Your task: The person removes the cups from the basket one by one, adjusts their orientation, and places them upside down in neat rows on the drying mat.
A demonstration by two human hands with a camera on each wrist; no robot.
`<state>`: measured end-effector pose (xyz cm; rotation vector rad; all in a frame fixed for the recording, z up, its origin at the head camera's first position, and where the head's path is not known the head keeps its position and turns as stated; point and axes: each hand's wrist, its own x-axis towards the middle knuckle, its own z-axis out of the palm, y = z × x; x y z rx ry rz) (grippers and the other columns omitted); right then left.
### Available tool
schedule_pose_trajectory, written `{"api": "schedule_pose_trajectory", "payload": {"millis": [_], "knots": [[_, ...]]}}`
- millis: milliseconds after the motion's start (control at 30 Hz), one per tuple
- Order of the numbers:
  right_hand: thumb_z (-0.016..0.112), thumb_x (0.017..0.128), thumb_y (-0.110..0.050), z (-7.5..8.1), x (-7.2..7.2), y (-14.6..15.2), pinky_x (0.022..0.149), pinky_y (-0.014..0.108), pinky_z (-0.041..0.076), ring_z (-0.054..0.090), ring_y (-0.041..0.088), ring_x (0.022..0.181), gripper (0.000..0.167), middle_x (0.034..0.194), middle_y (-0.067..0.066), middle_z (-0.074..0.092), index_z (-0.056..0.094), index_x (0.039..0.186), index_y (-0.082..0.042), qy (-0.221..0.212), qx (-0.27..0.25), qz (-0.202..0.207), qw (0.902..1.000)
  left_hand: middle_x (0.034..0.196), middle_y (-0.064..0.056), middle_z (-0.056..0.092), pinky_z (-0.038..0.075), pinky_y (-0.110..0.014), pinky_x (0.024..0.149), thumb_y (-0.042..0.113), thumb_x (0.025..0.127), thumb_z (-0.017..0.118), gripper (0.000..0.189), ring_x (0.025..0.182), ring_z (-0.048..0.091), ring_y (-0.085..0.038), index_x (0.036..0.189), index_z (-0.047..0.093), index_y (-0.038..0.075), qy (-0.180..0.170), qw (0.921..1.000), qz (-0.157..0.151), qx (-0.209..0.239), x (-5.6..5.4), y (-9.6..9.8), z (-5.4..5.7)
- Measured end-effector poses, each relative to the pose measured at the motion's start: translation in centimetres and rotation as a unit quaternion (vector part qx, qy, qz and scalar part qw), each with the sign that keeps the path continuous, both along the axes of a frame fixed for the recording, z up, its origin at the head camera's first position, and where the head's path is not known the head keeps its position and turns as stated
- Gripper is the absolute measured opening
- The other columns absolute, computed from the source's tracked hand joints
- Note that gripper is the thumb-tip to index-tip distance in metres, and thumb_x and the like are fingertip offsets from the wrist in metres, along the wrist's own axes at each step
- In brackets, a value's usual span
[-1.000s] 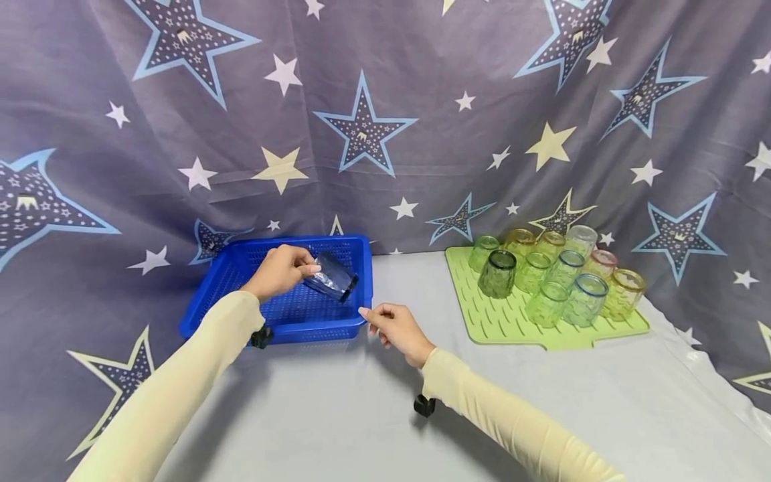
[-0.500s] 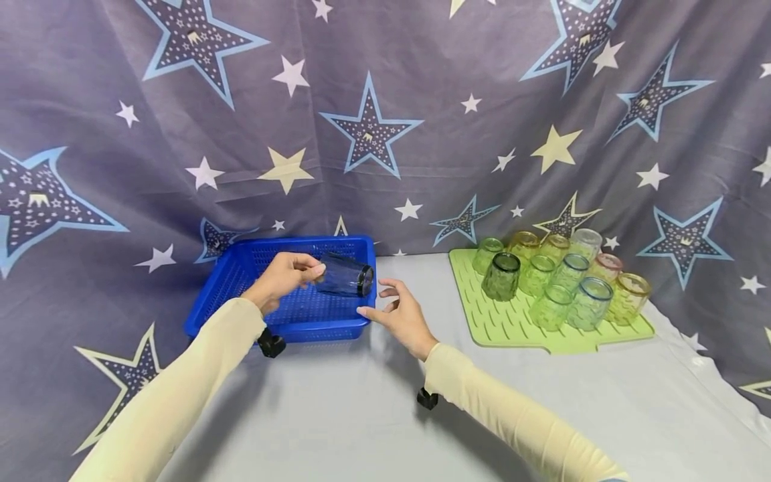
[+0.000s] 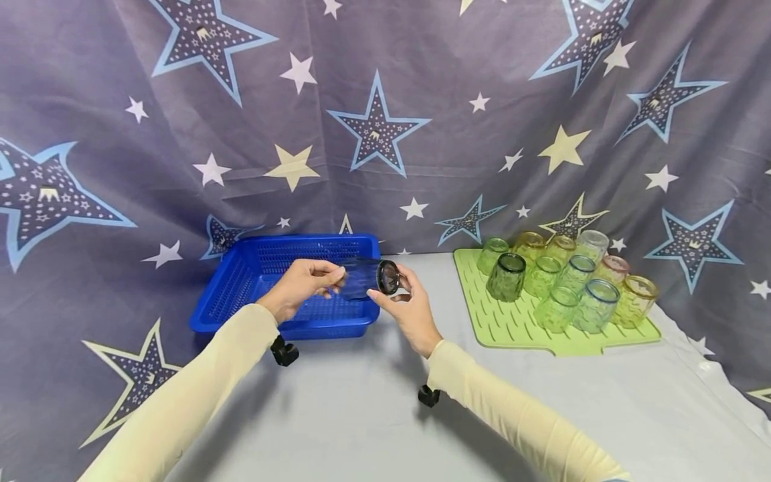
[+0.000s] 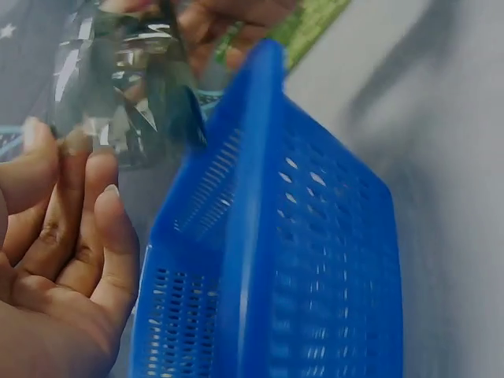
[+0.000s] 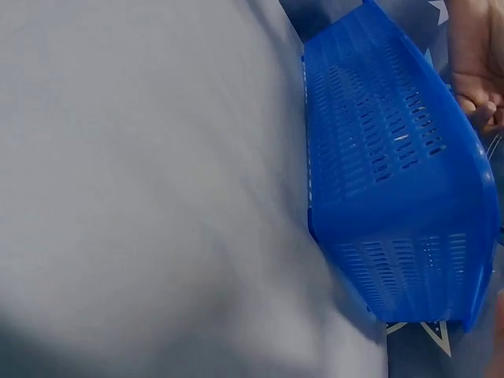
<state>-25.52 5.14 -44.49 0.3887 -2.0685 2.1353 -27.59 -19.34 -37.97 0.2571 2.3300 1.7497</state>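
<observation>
A dark-tinted drinking glass [image 3: 361, 278] lies on its side in the air above the right part of a blue plastic basket [image 3: 346, 328]. Its thick dark base points right. My left hand [image 3: 301, 288] pinches the rim end between thumb and fingers. At the other end my right hand [image 3: 412, 313] holds the base, thumb in front and fingers behind. In the left wrist view the glass [image 4: 130, 87] looks clear grey, close to the left fingertips. The right wrist view shows the basket's outer wall [image 5: 378, 134] and part of the left hand [image 5: 476, 67]; the glass is mostly out of frame.
On the right, a green drying mat [image 3: 482, 314] bears several upside-down coloured glasses, including a dark green glass [image 3: 506, 277] near its left side. A star-patterned curtain [image 3: 385, 201] hangs behind the white table [image 3: 361, 415].
My left hand has lifted the glass from inside the basket and carried it right, turning its base rightward. My right hand has opened its fingers and then taken the base.
</observation>
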Motion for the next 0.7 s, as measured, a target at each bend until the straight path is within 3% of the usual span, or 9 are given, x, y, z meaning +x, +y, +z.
{"api": "schedule_pose_trajectory", "payload": {"millis": [167, 233, 300, 400, 500, 600, 633, 700], "knots": [[0.086, 0.085, -0.037, 0.4, -0.4, 0.9, 0.077, 0.030, 0.044, 0.054, 0.034, 0.093, 0.061, 0.118, -0.001, 0.067, 0.057, 0.138, -0.029, 0.017, 0.010, -0.032, 0.9993, 0.109, -0.013, 0.074, 0.056, -0.044, 0.085, 0.042, 0.098, 0.071, 0.040, 0.105, 0.066, -0.041, 0.115, 0.076, 0.007, 0.028, 0.9975, -0.026, -0.060, 0.4, 0.5, -0.5], [0.086, 0.086, -0.037, 0.6, -0.6, 1.3, 0.076, 0.030, 0.043, 0.053, 0.035, 0.094, 0.060, 0.115, 0.000, 0.065, 0.058, 0.138, -0.028, 0.023, 0.015, -0.042, 0.9987, 0.104, -0.008, 0.075, 0.055, -0.043, 0.084, 0.040, 0.095, 0.075, 0.032, 0.101, 0.067, -0.036, 0.110, 0.078, 0.012, 0.052, 0.9927, -0.042, -0.101, 0.8, 0.9, -0.5], [0.086, 0.086, -0.036, 0.6, -0.7, 1.7, 0.076, 0.031, 0.042, 0.052, 0.037, 0.095, 0.060, 0.111, 0.001, 0.062, 0.058, 0.138, -0.026, 0.029, 0.020, -0.052, 0.9980, 0.099, -0.001, 0.075, 0.056, -0.040, 0.081, 0.038, 0.092, 0.079, 0.025, 0.093, 0.069, -0.027, 0.104, 0.079, 0.016, 0.092, 0.9814, -0.065, -0.155, 1.2, 1.6, -0.6], [0.085, 0.087, -0.032, 0.5, -0.8, 2.3, 0.077, 0.031, 0.040, 0.051, 0.036, 0.098, 0.059, 0.107, 0.002, 0.059, 0.057, 0.138, -0.022, 0.038, 0.028, -0.064, 0.9968, 0.091, 0.006, 0.074, 0.056, -0.033, 0.075, 0.037, 0.088, 0.083, 0.024, 0.083, 0.069, -0.014, 0.099, 0.079, 0.016, 0.169, 0.9502, -0.101, -0.242, 1.8, 3.1, -0.9], [0.084, 0.089, -0.028, 0.3, -0.8, 2.9, 0.077, 0.031, 0.039, 0.050, 0.034, 0.098, 0.059, 0.107, 0.003, 0.057, 0.056, 0.140, -0.018, 0.040, 0.033, -0.072, 0.9961, 0.087, 0.007, 0.073, 0.056, -0.029, 0.070, 0.036, 0.088, 0.083, 0.024, 0.076, 0.066, -0.007, 0.098, 0.080, 0.013, 0.238, 0.9072, -0.123, -0.325, 2.7, 4.7, -1.1], [0.083, 0.090, -0.026, 0.2, -0.8, 3.3, 0.076, 0.030, 0.039, 0.049, 0.036, 0.098, 0.062, 0.109, 0.005, 0.055, 0.053, 0.143, -0.014, 0.033, 0.040, -0.071, 0.9961, 0.083, 0.007, 0.072, 0.054, -0.028, 0.066, 0.031, 0.090, 0.081, 0.017, 0.071, 0.062, -0.006, 0.091, 0.080, 0.014, 0.282, 0.8686, -0.123, -0.388, 3.5, 6.0, -1.1], [0.083, 0.090, -0.024, 0.4, -0.7, 3.4, 0.075, 0.030, 0.039, 0.048, 0.039, 0.099, 0.063, 0.110, 0.007, 0.055, 0.052, 0.144, -0.012, 0.030, 0.043, -0.069, 0.9962, 0.081, 0.007, 0.071, 0.054, -0.028, 0.065, 0.030, 0.091, 0.080, 0.015, 0.070, 0.060, -0.006, 0.088, 0.080, 0.015, 0.292, 0.8588, -0.120, -0.404, 3.7, 6.3, -1.1], [0.082, 0.090, -0.022, 1.3, 0.0, 3.7, 0.075, 0.029, 0.039, 0.047, 0.042, 0.100, 0.064, 0.112, 0.011, 0.055, 0.051, 0.144, -0.008, 0.024, 0.054, -0.068, 0.9959, 0.076, 0.007, 0.068, 0.052, -0.029, 0.062, 0.027, 0.091, 0.080, 0.015, 0.066, 0.057, -0.007, 0.082, 0.078, 0.016, 0.308, 0.8468, -0.116, -0.418, 4.0, 6.6, -1.0]]}}
